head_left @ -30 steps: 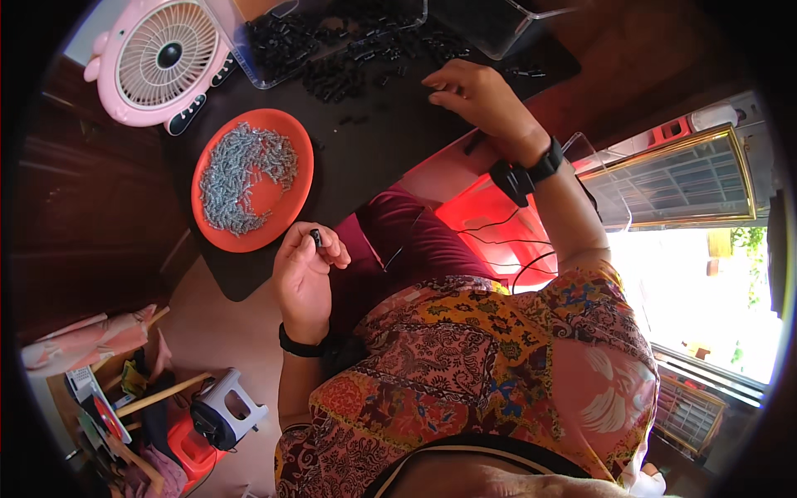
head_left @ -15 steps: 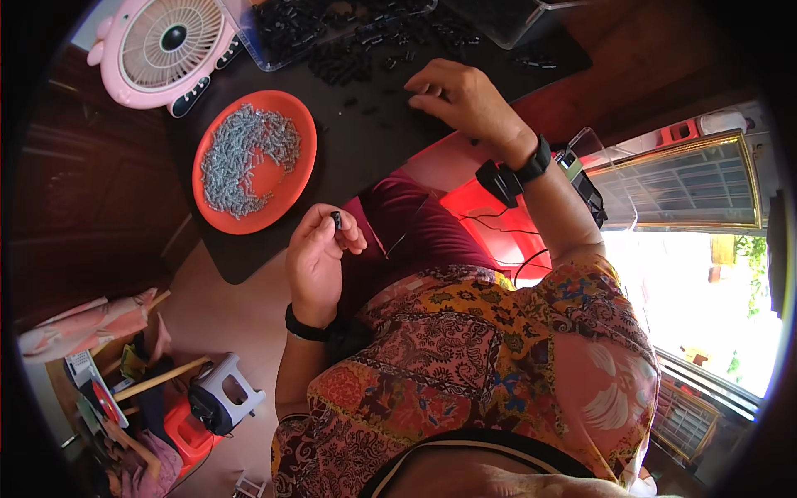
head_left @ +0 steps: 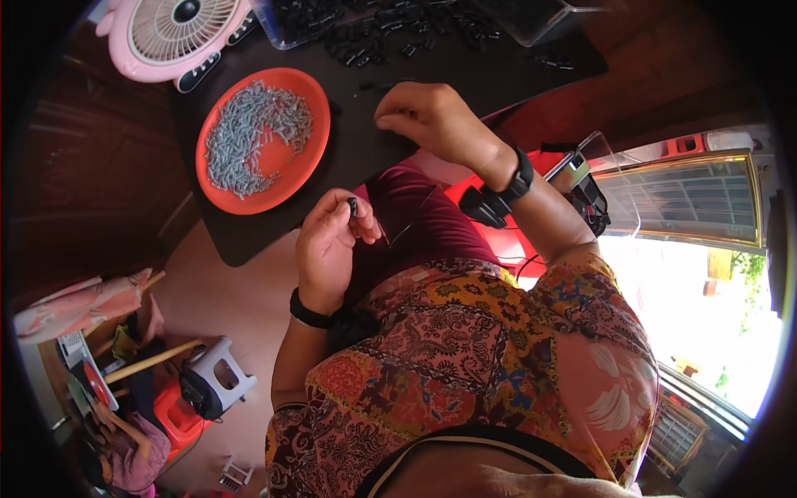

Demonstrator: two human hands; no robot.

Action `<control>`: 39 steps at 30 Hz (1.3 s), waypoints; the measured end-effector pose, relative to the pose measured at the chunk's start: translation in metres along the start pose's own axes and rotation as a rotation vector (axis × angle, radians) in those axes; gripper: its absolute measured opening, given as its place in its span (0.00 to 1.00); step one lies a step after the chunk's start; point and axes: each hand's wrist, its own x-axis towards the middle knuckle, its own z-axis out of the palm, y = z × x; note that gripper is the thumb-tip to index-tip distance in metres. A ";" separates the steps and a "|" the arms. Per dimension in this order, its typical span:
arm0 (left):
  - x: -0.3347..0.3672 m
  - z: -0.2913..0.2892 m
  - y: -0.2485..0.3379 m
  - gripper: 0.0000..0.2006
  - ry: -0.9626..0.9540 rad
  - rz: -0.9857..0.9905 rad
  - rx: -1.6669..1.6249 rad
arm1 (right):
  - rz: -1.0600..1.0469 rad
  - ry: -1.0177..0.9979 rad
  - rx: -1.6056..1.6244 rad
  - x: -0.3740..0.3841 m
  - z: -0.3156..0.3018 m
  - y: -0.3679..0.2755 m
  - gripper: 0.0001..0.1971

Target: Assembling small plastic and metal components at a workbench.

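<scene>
My left hand [head_left: 328, 253], palm up over my lap, pinches a small black plastic piece [head_left: 353, 207] between thumb and fingers. My right hand [head_left: 440, 124] hovers above the near part of the dark table [head_left: 357, 145], its fingers curled and thumb close to them; whatever lies between the fingertips is hidden. Left of it stands an orange-red plate [head_left: 309, 166] with many small silvery metal pieces [head_left: 237, 137], too small to name surely. Loose black plastic pieces [head_left: 357, 41] are heaped at the far side of the table, beyond my right hand.
A pink fan [head_left: 178, 37] stands at the far left. Clear plastic boxes [head_left: 531, 29] are at the back. A red stool [head_left: 490, 236] stands by my right side. On the floor at left are a grey stool [head_left: 237, 378] and another person [head_left: 137, 452].
My right hand has moved left and toward me. My left hand still holds the black piece, slightly farther up and right in view. The whole view has shifted a little.
</scene>
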 end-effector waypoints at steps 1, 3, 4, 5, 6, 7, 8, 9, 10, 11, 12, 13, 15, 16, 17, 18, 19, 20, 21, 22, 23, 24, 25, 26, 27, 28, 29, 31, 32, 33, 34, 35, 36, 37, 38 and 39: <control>0.001 0.002 0.002 0.11 -0.011 0.023 -0.005 | -0.002 -0.011 0.009 0.000 0.002 -0.007 0.05; 0.002 0.005 0.009 0.11 -0.038 0.063 -0.014 | 0.275 -0.091 0.720 -0.001 0.008 -0.024 0.05; 0.005 0.008 0.013 0.11 -0.029 0.066 -0.014 | 0.280 -0.112 0.844 0.000 0.010 -0.031 0.06; 0.007 0.011 0.017 0.10 -0.042 0.078 -0.016 | 0.285 -0.134 0.968 0.001 0.013 -0.037 0.06; 0.008 0.014 0.020 0.10 -0.054 0.090 -0.017 | 0.283 -0.096 1.089 0.000 0.023 -0.039 0.07; 0.008 0.016 0.022 0.10 -0.055 0.109 -0.046 | 0.280 -0.108 1.097 0.000 0.025 -0.044 0.07; 0.008 0.015 0.022 0.10 -0.043 0.114 -0.043 | 0.268 -0.089 1.118 0.002 0.027 -0.049 0.07; 0.008 0.014 0.022 0.10 -0.035 0.142 -0.060 | 0.257 -0.069 1.139 0.003 0.030 -0.052 0.08; 0.008 0.013 0.022 0.10 -0.030 0.168 -0.079 | 0.255 -0.076 1.145 0.003 0.032 -0.051 0.08; 0.007 0.013 0.022 0.10 -0.022 0.170 -0.077 | 0.217 -0.063 1.101 0.002 0.034 -0.050 0.08; 0.006 0.012 0.022 0.10 -0.011 0.173 -0.093 | 0.178 -0.049 1.056 0.002 0.035 -0.049 0.07; 0.005 0.012 0.023 0.10 -0.001 0.177 -0.108 | 0.175 -0.053 1.060 0.002 0.035 -0.052 0.07; 0.005 0.012 0.023 0.10 0.002 0.184 -0.101 | 0.173 -0.022 1.046 0.001 0.035 -0.060 0.07; 0.006 0.012 0.022 0.10 -0.003 0.183 -0.098 | 0.155 0.014 1.020 0.000 0.037 -0.060 0.07; 0.005 0.013 0.023 0.10 -0.004 0.182 -0.097 | 0.155 0.016 1.020 -0.001 0.039 -0.061 0.07; 0.005 0.013 0.024 0.10 -0.013 0.181 -0.083 | 0.147 0.058 1.005 -0.001 0.041 -0.061 0.06; 0.004 0.013 0.024 0.10 -0.021 0.179 -0.068 | 0.139 0.100 0.990 -0.001 0.042 -0.061 0.06; 0.004 0.014 0.023 0.10 -0.021 0.178 -0.067 | 0.140 0.101 0.991 -0.001 0.042 -0.063 0.06; 0.003 0.014 0.022 0.10 -0.009 0.183 -0.064 | 0.160 0.077 1.046 -0.002 0.042 -0.065 0.05; 0.002 0.014 0.021 0.10 0.002 0.188 -0.059 | 0.179 0.054 1.101 -0.003 0.042 -0.067 0.05; 0.002 0.013 0.020 0.10 0.001 0.186 -0.058 | 0.180 0.057 1.102 -0.004 0.042 -0.068 0.05; 0.002 0.013 0.020 0.10 0.002 0.191 -0.064 | 0.181 0.051 1.109 -0.004 0.043 -0.069 0.04; 0.002 0.013 0.019 0.10 0.003 0.196 -0.071 | 0.182 0.045 1.116 -0.005 0.043 -0.069 0.04; 0.002 0.013 0.018 0.10 0.002 0.194 -0.070 | 0.183 0.046 1.116 -0.005 0.043 -0.069 0.04; 0.002 0.014 0.017 0.10 0.015 0.203 -0.052 | 0.189 0.036 1.122 -0.005 0.042 -0.070 0.04; 0.002 0.014 0.017 0.10 0.029 0.211 -0.034 | 0.196 0.025 1.128 -0.006 0.041 -0.070 0.04; 0.002 0.015 0.017 0.10 0.029 0.209 -0.034 | 0.198 0.027 1.130 -0.006 0.041 -0.071 0.04; 0.002 0.016 0.017 0.10 0.071 0.217 0.039 | 0.200 0.007 1.082 -0.007 0.039 -0.073 0.03; 0.001 0.016 0.016 0.10 0.071 0.214 0.039 | 0.202 0.009 1.083 -0.007 0.039 -0.073 0.03; 0.001 0.017 0.016 0.10 0.082 0.217 0.046 | 0.207 0.004 1.069 -0.007 0.039 -0.073 0.03; 0.001 0.017 0.016 0.10 0.093 0.221 0.054 | 0.211 -0.001 1.055 -0.007 0.039 -0.073 0.03; 0.001 0.017 0.015 0.10 0.093 0.219 0.054 | 0.212 -0.001 1.055 -0.008 0.039 -0.073 0.03; 0.001 0.017 0.013 0.10 0.099 0.242 0.061 | 0.238 0.004 1.053 -0.008 0.039 -0.073 0.03; 0.002 0.017 0.012 0.10 0.106 0.265 0.069 | 0.264 0.008 1.050 -0.008 0.039 -0.073 0.03; 0.002 0.017 0.012 0.10 0.106 0.264 0.069 | 0.265 0.008 1.051 -0.008 0.040 -0.072 0.03; 0.002 0.017 0.012 0.10 0.110 0.269 0.093 | 0.263 0.014 1.054 -0.008 0.041 -0.072 0.03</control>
